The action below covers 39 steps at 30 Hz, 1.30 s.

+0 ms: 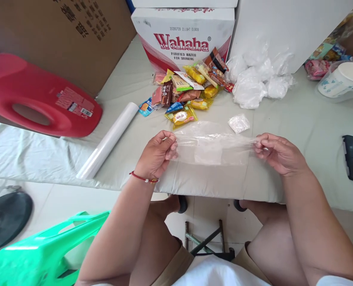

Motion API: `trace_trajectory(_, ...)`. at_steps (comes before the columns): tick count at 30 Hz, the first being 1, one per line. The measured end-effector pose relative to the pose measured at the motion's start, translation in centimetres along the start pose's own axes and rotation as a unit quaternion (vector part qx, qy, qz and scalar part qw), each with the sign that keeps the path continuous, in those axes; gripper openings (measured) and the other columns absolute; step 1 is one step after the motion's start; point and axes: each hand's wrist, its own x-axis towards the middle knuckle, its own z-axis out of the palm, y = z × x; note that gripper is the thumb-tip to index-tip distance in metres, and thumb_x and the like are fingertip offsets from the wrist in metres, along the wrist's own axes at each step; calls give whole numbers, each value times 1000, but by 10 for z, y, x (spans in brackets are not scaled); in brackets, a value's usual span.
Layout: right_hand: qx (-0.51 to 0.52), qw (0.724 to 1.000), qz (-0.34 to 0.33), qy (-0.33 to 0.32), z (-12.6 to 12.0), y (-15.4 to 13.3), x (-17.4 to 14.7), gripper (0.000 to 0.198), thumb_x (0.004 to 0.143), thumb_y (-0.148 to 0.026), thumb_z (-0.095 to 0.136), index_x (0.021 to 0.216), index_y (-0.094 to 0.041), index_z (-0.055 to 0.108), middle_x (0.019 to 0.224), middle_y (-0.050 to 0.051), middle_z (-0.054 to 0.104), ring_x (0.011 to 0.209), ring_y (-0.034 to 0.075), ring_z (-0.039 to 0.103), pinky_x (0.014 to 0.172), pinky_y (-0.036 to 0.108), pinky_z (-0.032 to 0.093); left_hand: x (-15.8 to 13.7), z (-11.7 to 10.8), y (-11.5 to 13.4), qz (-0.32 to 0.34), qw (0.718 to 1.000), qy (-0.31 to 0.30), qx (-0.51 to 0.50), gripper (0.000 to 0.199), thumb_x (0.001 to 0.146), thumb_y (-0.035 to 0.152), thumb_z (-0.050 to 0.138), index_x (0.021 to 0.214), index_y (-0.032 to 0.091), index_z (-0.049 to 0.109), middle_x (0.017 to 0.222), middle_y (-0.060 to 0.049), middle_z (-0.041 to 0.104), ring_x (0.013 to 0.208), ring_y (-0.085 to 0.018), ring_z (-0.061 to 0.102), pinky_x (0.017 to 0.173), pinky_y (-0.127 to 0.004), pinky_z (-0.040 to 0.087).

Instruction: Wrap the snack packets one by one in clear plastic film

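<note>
While left hand (157, 153) and right hand (279, 153) pinch its ends, clear plastic (208, 153) spans between, nearer than the snacks (191, 95).

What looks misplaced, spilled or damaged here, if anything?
Nothing stands out as spilled or damaged. The colourful shiny wrapped snacks lie heaped on the pale green cloth; the clear creased plastic film is held between left hand and right hand.

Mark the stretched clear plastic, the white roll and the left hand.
Clear plastic (212, 145): head view, its visible middle.
White roll (108, 140): head view, middle of its length.
Left hand (156, 153): head view, near the thumb's base.
</note>
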Motion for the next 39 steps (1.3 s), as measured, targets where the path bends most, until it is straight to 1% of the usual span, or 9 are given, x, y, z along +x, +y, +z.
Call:
trace_trajectory(4,-240,969,-29,49,-7,6,4,23,84,-46,75,87,-23,73,84,4,62,75,18,57,67,33,51,-1,-2,-1,-13,1000,13,20,24,79,22,77,83,19,53,56,8,53,38,-1,31,44,-15,35)
trace_trajectory(7,-399,897,-178,72,3,9,4,40,84,-45,77,120,-31,68,118,7,64,105,28,63,91,48,56,-1,2,-8,-25,999,19,37,21,81,20,74,82,19,53,56,8,52,38,-2,33,43,-16,35)
trace_trajectory(10,-493,797,-348,-19,25,12,1,67,85,-41,78,146,-36,51,150,9,48,139,36,44,115,59,41,0,9,-15,-26,998,12,53,18,84,20,70,81,19,53,57,8,51,40,-3,35,42,-16,35)
trace_trajectory(13,-503,751,-417,-96,47,17,-1,46,91,-34,74,135,-35,61,145,8,55,139,34,43,115,57,41,0,13,-20,-21,997,10,75,17,85,21,69,79,19,53,58,7,51,40,-3,35,42,-17,36)
trace_trajectory(16,-456,780,-420,-84,58,23,-2,15,97,-28,65,107,-33,74,113,5,70,116,27,55,100,48,50,0,13,-22,-23,996,14,87,18,84,22,70,79,19,53,58,7,51,41,-4,35,42,-17,36)
trace_trajectory(22,-220,942,-251,39,59,22,-1,16,94,-44,67,92,-29,72,88,1,66,84,19,60,82,35,51,2,9,-25,-22,996,28,86,18,81,22,73,79,19,55,58,7,50,43,-5,36,40,-16,34)
trace_trajectory(24,-118,970,-194,83,58,22,2,20,89,-47,72,88,-27,68,84,0,63,77,17,58,75,31,51,2,7,-24,-20,996,28,82,18,80,22,73,79,19,55,59,7,50,43,-5,36,40,-16,33)
trace_trajectory(34,63,978,-117,160,47,21,12,27,77,-43,84,81,-24,64,78,-2,60,69,12,55,62,24,51,0,3,-18,-31,998,16,46,19,83,22,73,82,19,55,58,8,53,39,-3,35,47,-19,42)
trace_trajectory(39,64,990,-84,89,57,20,6,28,77,-44,82,80,-22,65,73,-1,61,58,10,52,46,21,41,-1,13,-12,-30,987,33,-154,21,79,25,72,92,19,56,90,-8,73,78,-17,72,76,-31,60)
